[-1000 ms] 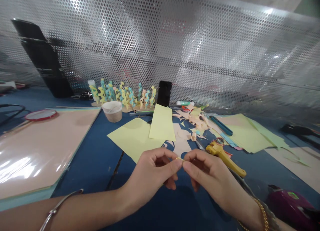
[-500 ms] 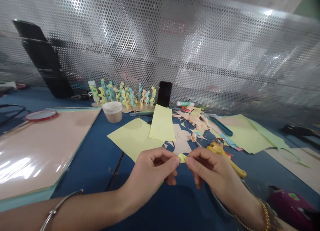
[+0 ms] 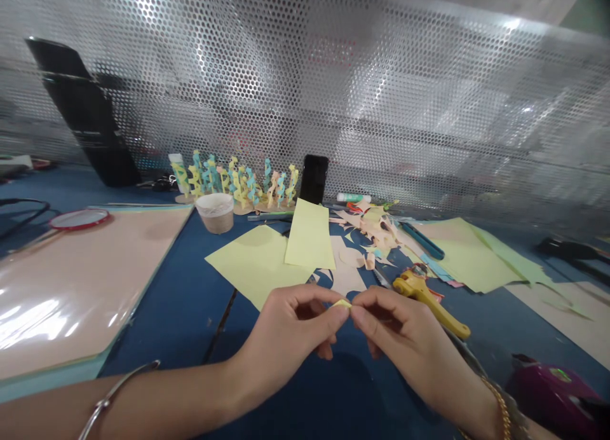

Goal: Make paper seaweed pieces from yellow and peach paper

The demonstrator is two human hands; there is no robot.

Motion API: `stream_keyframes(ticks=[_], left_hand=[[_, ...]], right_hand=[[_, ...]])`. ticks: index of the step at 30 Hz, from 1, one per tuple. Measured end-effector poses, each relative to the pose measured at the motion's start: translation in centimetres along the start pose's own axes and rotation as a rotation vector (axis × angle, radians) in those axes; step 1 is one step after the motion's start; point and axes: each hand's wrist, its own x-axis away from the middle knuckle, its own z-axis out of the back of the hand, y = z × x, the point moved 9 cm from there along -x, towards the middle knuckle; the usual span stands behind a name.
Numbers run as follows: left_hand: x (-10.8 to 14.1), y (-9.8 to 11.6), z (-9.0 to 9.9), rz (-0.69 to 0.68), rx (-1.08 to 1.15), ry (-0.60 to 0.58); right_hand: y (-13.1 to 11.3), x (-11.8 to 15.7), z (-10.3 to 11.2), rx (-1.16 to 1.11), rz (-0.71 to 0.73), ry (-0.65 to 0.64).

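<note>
My left hand and right hand meet just right of the middle of the view, grasping a small piece of yellow paper between thumbs and forefingers; its left part sits in my left pinch, its right end at my right fingertips. Blue table runs on the left from my forearm to the slanting edge of the glossy pink sheet; more of it shows below and between my wrists. Ahead, the room is tighter; a yellow sheet reaches almost to my left knuckles, a yellow strip overlaps it, and paper scraps spread beyond; on the right, the yellow-handled tool lies just beside my right hand, with the purple object near my right wrist.

My fingers cover much of the small piece, so I cannot make out its full shape or folds; my left hand hides the near corner of the yellow sheet; a grey curved rim shows only partly behind my right wrist; the pink sheet, the purple object and both my forearms are cut off by the borders of the view.
</note>
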Motion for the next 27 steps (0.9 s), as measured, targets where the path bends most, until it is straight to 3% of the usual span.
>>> stream_keyframes(ticks=[10, 20, 27], left_hand=[[0.01, -0.01, 0.01, -0.003, 0.051, -0.006], [0.24, 0.34, -0.10, -0.007, -0.042, -0.016], [0.12, 0.11, -0.06, 0.011, 0.025, -0.030]], right_hand=[[0.08, -0.01, 0.04, -0.052, -0.014, 0.000], [-0.59, 0.28, -0.28, 0.077, 0.018, 0.008], [0.13, 0.06, 0.00, -0.032, -0.019, 0.001]])
